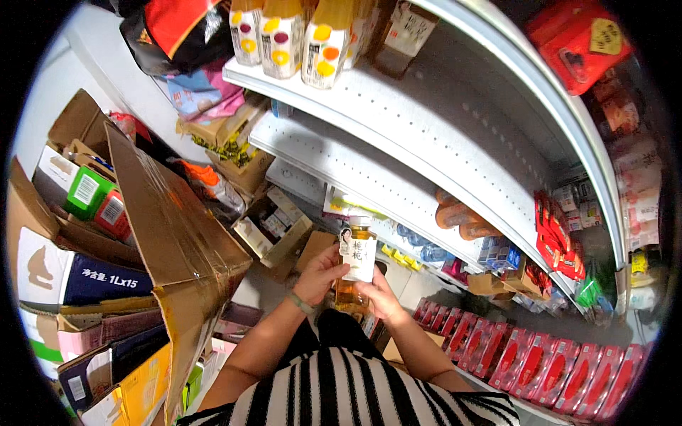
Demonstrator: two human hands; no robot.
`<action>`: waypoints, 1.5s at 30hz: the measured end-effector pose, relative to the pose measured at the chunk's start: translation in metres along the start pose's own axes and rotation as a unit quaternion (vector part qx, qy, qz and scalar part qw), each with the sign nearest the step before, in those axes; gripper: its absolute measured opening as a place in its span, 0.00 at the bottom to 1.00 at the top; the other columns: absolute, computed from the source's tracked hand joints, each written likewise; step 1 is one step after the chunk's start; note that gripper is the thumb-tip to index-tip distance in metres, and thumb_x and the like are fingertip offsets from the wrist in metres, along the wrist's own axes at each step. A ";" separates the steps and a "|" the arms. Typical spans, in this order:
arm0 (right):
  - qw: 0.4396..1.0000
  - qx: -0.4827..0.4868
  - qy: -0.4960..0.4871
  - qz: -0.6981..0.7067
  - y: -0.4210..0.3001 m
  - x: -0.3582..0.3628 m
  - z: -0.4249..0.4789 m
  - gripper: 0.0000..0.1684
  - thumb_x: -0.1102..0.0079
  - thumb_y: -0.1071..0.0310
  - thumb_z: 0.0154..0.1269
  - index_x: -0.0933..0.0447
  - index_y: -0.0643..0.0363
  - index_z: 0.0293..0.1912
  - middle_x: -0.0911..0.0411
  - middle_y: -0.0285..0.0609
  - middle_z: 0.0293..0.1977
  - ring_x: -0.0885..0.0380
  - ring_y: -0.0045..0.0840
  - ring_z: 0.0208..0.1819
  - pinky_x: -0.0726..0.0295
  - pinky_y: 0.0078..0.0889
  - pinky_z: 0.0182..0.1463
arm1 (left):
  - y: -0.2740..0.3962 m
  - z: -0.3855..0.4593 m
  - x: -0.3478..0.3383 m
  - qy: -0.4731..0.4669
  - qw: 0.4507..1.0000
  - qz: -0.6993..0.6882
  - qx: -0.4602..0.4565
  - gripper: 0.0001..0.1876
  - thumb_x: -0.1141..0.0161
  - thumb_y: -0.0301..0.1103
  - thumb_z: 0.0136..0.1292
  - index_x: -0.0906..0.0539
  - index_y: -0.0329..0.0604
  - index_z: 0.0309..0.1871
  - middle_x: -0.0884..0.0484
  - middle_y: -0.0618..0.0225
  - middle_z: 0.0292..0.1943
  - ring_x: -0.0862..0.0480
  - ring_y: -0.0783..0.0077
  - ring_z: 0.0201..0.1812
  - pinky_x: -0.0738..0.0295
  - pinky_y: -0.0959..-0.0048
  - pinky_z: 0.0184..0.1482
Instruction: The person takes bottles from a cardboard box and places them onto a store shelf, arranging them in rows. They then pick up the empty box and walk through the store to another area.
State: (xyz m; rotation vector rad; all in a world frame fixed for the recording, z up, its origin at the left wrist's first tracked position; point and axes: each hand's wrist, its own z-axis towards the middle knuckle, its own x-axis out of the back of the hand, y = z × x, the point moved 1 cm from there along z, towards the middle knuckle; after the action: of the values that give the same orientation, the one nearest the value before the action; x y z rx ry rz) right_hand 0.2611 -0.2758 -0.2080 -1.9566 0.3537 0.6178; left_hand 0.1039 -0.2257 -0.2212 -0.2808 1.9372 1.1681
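Note:
A clear bottle of amber drink (351,301) with a white label and a pale cap is upright before my body. My left hand (319,274) grips it from the left, the thumb lying against the label. From the other side my right hand (381,293) holds its lower part, thumb across the front. A bracelet circles my left wrist. Beyond the bottle rise white perforated shelves (367,114). Several juice bottles with fruit-printed labels (325,53) stand on the upper shelf, near a brown-toned bottle with a white label (407,32).
Opened cardboard cartons (181,213) are piled high at the left. A small open box (274,226) sits on the floor ahead. Red-and-pink packages (533,362) line the lower right. Orange bottles (463,215) lie on a middle shelf, with red packets (557,237) hanging farther right.

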 end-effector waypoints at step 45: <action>0.700 0.343 0.334 -0.530 -0.296 -0.103 0.223 0.26 0.58 0.57 0.71 0.37 0.66 0.59 0.27 0.64 0.52 0.26 0.55 0.53 0.25 0.49 0.54 | 0.243 0.236 -0.125 0.091 0.766 0.489 -0.408 0.39 0.43 0.45 0.64 0.45 0.34 0.72 0.40 0.40 0.69 0.41 0.43 0.70 0.44 0.62 0.70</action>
State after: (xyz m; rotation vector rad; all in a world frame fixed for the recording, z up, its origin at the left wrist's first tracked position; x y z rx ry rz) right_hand 0.2635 0.0534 -0.0100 -1.2340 -0.1555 -0.9061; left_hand 0.1729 0.0703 -0.0273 0.2512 1.5754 2.7616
